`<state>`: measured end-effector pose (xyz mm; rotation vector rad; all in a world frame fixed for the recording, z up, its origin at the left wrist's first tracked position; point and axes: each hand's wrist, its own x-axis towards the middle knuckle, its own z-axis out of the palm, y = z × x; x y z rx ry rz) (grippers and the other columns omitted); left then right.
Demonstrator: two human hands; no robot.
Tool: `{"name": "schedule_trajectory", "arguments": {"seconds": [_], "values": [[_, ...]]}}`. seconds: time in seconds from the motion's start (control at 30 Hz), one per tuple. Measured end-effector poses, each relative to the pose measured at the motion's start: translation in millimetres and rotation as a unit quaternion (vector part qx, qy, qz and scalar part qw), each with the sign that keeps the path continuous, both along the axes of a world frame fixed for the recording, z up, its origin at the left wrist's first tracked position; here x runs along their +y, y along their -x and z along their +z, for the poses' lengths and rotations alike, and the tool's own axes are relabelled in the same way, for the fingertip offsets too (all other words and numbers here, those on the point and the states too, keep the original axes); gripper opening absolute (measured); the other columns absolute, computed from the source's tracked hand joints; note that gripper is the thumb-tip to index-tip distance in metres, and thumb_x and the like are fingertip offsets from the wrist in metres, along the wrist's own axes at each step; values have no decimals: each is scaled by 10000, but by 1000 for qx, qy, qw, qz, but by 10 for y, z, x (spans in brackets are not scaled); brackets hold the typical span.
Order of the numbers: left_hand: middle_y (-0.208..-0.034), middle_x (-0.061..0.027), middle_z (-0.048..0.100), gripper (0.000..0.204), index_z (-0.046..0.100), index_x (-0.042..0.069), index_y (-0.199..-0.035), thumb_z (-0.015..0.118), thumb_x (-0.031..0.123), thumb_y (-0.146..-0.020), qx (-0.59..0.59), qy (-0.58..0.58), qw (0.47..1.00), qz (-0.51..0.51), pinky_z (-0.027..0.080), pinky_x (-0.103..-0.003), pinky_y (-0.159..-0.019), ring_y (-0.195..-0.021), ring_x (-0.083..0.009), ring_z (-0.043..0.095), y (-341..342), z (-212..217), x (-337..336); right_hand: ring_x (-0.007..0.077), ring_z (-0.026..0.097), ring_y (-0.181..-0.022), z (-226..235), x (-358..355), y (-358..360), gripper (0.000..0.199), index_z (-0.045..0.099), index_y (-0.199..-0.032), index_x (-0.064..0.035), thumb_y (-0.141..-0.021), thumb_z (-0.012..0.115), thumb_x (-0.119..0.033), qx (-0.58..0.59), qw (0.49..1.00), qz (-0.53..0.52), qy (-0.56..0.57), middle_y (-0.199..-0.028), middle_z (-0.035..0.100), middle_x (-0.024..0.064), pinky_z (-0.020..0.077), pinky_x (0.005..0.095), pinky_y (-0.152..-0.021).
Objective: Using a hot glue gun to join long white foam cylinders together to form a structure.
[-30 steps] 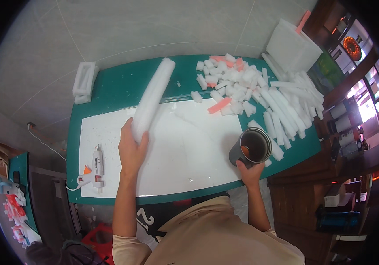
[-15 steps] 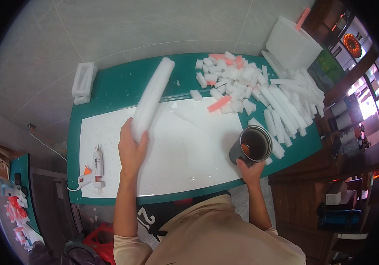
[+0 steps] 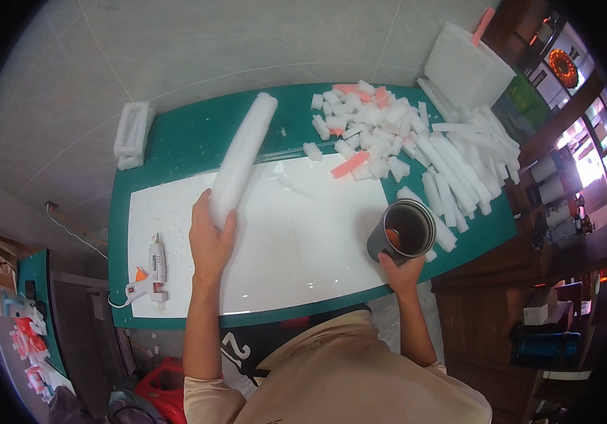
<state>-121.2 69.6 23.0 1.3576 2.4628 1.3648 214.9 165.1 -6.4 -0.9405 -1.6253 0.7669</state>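
We see our left hand (image 3: pixel 211 240) wrapped around the near end of a long white foam roll (image 3: pixel 241 160), with the fingers (image 3: pixel 228 225) curled and pressed on its side, so the roll is gripped and not only touched. The roll lies slanted, from the white sheet (image 3: pixel 289 247) up onto the green worktop (image 3: pixel 190 141), probably because holding one end lets the far end rest on the surface. Our right hand (image 3: pixel 401 272) holds the lower wall of a dark cylinder cup (image 3: pixel 402 232) at the right edge of the sheet; its fingers close around the base, it seems to keep the cup steady and tilted with the mouth open toward us. Something orange shows inside it, but we cannot tell what it is. Behind the cup a heap of cut white foam pieces (image 3: pixel 374 134) and long foam sticks (image 3: pixel 459 162) lies within reach, with a few orange pieces (image 3: pixel 350 165) among them. A white glue gun (image 3: pixel 149 272) rests at the left of the sheet, well apart from both hands.
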Motion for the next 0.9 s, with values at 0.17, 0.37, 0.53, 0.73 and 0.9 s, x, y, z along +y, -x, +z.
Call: {"name": "schedule_trajectory", "arguments": {"seconds": [0.17,0.37,0.53,0.73,0.9], "values": [[-1224,-241,560,560,454,-24,-1320,666,171,-840,-4,-1,1000,-4,498,-390,-858,-1030,-363,608,-4,-6,16,238,643,-904,-1,-6,-41,519,607,-1082,28,-648,828,-151,-13,1000,0,2,-1005,658,133,503,335,-810],[-1221,-208,569,540,465,-29,-1324,659,149,-852,-42,19,999,3,477,-317,-808,-952,-270,602,-26,65,-26,291,633,-964,-25,3,-40,640,572,-1147,22,-634,865,-225,-65,998,-7,-15,-1071,630,158,495,368,-852],[-1245,-199,564,558,456,-27,-1340,654,163,-854,-26,14,1000,5,479,-306,-781,-925,-255,598,-55,77,12,265,614,-1025,158,-14,-66,763,518,-1225,23,-597,894,-191,-41,999,1,10,-1132,616,148,489,353,-895],[-1262,-214,556,557,456,-29,-1338,651,165,-853,-45,7,999,1,484,-321,-811,-975,-295,607,-47,75,-8,247,606,-1079,544,7,-87,802,496,-1271,31,-606,889,-184,-13,999,29,-44,-1189,602,172,485,339,-917],[-1265,-225,551,555,458,-34,-1331,652,165,-851,-50,15,999,5,474,-348,-873,-1035,-321,596,-71,106,-1,290,611,-1088,1164,67,123,577,471,-1292,75,-832,737,-149,81,987,110,-88,-1204,593,220,490,371,-949]]}}
